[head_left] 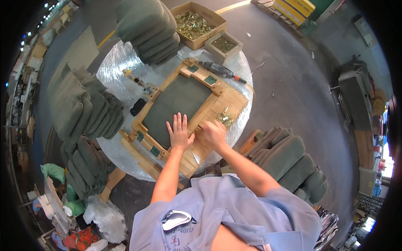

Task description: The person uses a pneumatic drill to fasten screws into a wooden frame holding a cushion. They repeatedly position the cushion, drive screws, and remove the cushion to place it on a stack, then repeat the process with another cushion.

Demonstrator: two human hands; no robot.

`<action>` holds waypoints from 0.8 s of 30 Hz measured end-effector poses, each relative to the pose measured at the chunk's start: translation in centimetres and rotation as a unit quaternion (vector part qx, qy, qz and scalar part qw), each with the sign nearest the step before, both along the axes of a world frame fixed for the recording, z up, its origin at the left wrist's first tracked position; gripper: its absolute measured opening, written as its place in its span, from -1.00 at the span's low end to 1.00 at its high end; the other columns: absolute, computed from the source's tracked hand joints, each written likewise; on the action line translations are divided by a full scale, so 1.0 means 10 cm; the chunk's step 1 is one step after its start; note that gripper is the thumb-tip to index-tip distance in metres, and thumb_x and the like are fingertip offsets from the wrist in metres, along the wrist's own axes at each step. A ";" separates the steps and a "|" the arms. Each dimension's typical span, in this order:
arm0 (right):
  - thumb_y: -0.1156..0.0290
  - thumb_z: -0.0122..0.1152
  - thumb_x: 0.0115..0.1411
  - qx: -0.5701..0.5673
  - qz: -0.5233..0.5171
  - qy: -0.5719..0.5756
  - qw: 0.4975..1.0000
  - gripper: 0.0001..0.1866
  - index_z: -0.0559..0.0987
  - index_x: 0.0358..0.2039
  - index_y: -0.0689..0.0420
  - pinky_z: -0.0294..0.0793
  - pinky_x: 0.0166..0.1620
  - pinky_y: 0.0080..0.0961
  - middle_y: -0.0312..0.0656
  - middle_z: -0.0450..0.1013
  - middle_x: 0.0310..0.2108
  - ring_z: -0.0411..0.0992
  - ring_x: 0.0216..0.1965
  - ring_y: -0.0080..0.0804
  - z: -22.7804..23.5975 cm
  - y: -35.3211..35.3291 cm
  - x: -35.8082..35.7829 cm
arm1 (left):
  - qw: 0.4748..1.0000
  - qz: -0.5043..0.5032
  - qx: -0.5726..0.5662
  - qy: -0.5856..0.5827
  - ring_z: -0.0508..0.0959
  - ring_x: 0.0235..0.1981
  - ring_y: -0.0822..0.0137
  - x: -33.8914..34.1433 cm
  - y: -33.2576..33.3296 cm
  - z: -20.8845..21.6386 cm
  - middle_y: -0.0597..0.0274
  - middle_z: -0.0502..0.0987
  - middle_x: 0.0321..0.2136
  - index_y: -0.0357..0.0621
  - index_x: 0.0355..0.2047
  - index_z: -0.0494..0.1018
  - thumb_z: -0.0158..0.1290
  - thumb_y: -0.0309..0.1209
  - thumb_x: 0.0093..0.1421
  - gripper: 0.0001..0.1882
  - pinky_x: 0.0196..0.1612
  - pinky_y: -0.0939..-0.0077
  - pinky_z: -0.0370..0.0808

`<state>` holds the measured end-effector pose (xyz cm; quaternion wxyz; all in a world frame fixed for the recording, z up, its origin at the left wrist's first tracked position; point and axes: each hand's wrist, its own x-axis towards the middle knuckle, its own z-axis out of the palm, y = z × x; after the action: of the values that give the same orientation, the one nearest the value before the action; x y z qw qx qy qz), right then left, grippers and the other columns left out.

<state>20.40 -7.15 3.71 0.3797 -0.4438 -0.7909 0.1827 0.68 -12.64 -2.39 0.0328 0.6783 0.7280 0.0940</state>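
Observation:
A dark green padded panel [180, 98] lies inside a wooden frame jig [204, 112] on a board. My left hand [180, 134] rests flat on the panel's near end, fingers spread. Beside the jig's right-hand bar, my right hand [212, 134] is closed with the fingers curled; whatever it may hold is hidden. Just beyond that hand is a small heap of brass-coloured metal fittings [225, 117] on the bare wood [232, 99]. A dark power screwdriver [220, 70] with an orange end lies past the jig's far right corner. On the jig's left side sits a clamp-like metal device [144, 86].
Plastic film covers the round table [109, 67]. Stacked green cushions stand at the far side [146, 29], the left [79, 102] and the near right [284, 157]. A carton [210, 34] of metal fittings and a smaller box [217, 53] of tiny parts stand at the back. A black object [137, 106] lies left of the jig.

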 end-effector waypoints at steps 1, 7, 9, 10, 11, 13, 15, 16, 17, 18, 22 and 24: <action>0.29 0.23 0.41 -0.014 0.011 -0.031 0.999 -0.79 0.57 -0.38 0.06 0.40 -0.19 -0.09 -0.10 0.55 -0.41 0.50 -0.29 -0.03 -0.11 0.03 -0.05 | 1.000 0.001 -0.004 -0.001 -0.11 0.65 -0.03 0.03 -0.06 -0.02 -0.01 -0.11 0.64 -0.02 0.64 -0.08 0.38 0.01 0.04 0.27 0.58 -0.45 -0.22; 0.20 0.21 0.41 -0.061 0.014 -0.095 0.993 -0.72 0.50 -0.44 0.04 0.38 -0.17 -0.11 -0.17 0.54 -0.43 0.50 -0.30 -0.11 -0.37 0.07 -0.24 | 1.000 0.010 -0.002 -0.003 -0.08 0.65 -0.01 -0.01 -0.03 0.03 -0.01 -0.08 0.64 0.00 0.63 -0.04 0.38 -0.01 0.05 0.24 0.59 -0.43 -0.20; 0.20 0.22 0.40 -0.069 0.011 -0.095 0.993 -0.72 0.50 -0.44 0.04 0.38 -0.17 -0.11 -0.17 0.54 -0.46 0.50 -0.32 -0.11 -0.35 0.05 -0.22 | 1.000 0.012 0.000 -0.014 -0.08 0.65 0.00 0.01 -0.09 0.02 -0.01 -0.09 0.64 0.00 0.62 -0.03 0.39 -0.03 0.05 0.23 0.58 -0.44 -0.19; 0.19 0.22 0.40 -0.058 0.019 -0.104 0.993 -0.71 0.50 -0.44 0.03 0.37 -0.17 -0.12 -0.17 0.55 -0.47 0.50 -0.33 -0.11 -0.32 0.06 -0.19 | 1.000 0.013 0.003 -0.016 -0.09 0.65 0.00 0.02 -0.09 0.02 0.00 -0.09 0.64 0.00 0.62 -0.03 0.39 -0.04 0.05 0.23 0.58 -0.44 -0.19; 0.18 0.23 0.40 -0.048 0.026 -0.113 0.992 -0.71 0.50 -0.44 0.03 0.37 -0.16 -0.13 -0.17 0.55 -0.48 0.51 -0.33 -0.11 -0.27 0.05 -0.15 | 1.000 0.014 0.005 -0.017 -0.09 0.65 0.00 0.03 -0.09 0.01 0.00 -0.09 0.64 0.00 0.62 -0.04 0.39 -0.04 0.05 0.23 0.58 -0.44 -0.19; 0.18 0.23 0.40 -0.041 0.036 -0.125 0.991 -0.71 0.51 -0.42 0.04 0.39 -0.17 -0.11 -0.15 0.55 -0.49 0.52 -0.35 -0.08 -0.23 0.01 -0.10 | 1.000 0.011 0.008 -0.013 -0.09 0.65 0.00 0.04 -0.05 0.04 0.00 -0.09 0.64 0.01 0.63 -0.04 0.39 -0.04 0.05 0.24 0.59 -0.44 -0.20; 0.18 0.22 0.42 -0.035 0.042 -0.134 0.989 -0.71 0.52 -0.40 0.07 0.44 -0.19 -0.08 -0.10 0.56 -0.51 0.54 -0.37 -0.02 -0.24 0.07 -0.11 | 1.000 0.013 0.009 -0.008 -0.10 0.65 0.00 0.05 0.00 0.07 0.00 -0.09 0.64 0.00 0.63 -0.05 0.39 -0.03 0.04 0.25 0.59 -0.44 -0.21; 0.19 0.21 0.43 -0.081 0.037 -0.114 0.989 -0.69 0.51 -0.40 0.10 0.45 -0.22 -0.08 -0.06 0.55 -0.51 0.54 -0.39 0.00 -0.29 0.05 -0.09 | 1.000 0.014 0.005 -0.006 -0.10 0.65 0.00 0.03 -0.01 0.07 0.00 -0.10 0.64 0.00 0.63 -0.05 0.40 -0.03 0.04 0.25 0.59 -0.44 -0.21; 0.19 0.20 0.45 -0.127 0.031 -0.093 0.987 -0.68 0.51 -0.39 0.13 0.46 -0.25 -0.07 -0.03 0.54 -0.52 0.54 -0.41 0.02 -0.33 0.02 -0.07 | 1.000 0.014 0.002 -0.003 -0.10 0.65 0.00 0.05 -0.01 0.07 0.01 -0.10 0.64 0.00 0.63 -0.06 0.40 -0.02 0.03 0.26 0.59 -0.44 -0.22; 0.20 0.19 0.47 -0.165 0.030 -0.067 0.984 -0.67 0.50 -0.39 0.15 0.47 -0.29 -0.07 0.01 0.54 -0.52 0.55 -0.43 0.05 -0.32 0.05 -0.10 | 1.000 0.012 0.006 -0.005 -0.11 0.65 -0.01 0.05 0.02 0.08 -0.01 -0.10 0.64 -0.01 0.63 -0.05 0.40 -0.02 0.03 0.26 0.59 -0.44 -0.22; 0.25 0.16 0.53 -0.309 0.089 0.118 0.939 -0.64 0.48 -0.38 0.23 0.43 -0.39 -0.12 0.11 0.45 -0.54 0.43 -0.52 0.10 -0.06 -0.11 0.30 | 1.000 0.023 0.006 -0.015 -0.12 0.65 -0.03 0.03 -0.02 0.04 -0.03 -0.09 0.64 -0.02 0.62 -0.04 0.41 -0.03 0.02 0.26 0.58 -0.46 -0.23; 0.27 0.16 0.54 -0.289 0.085 0.126 0.945 -0.64 0.48 -0.38 0.24 0.39 -0.40 -0.16 0.12 0.41 -0.55 0.35 -0.54 0.09 -0.02 -0.26 0.43 | 0.999 0.026 -0.002 -0.021 -0.12 0.65 -0.03 0.03 -0.03 0.04 -0.03 -0.09 0.64 -0.02 0.62 -0.04 0.41 -0.03 0.02 0.26 0.58 -0.46 -0.23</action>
<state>24.73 -9.72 3.55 0.3150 -0.4391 -0.6847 0.4890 1.00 -12.96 -2.03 0.0470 0.6571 0.7446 0.1075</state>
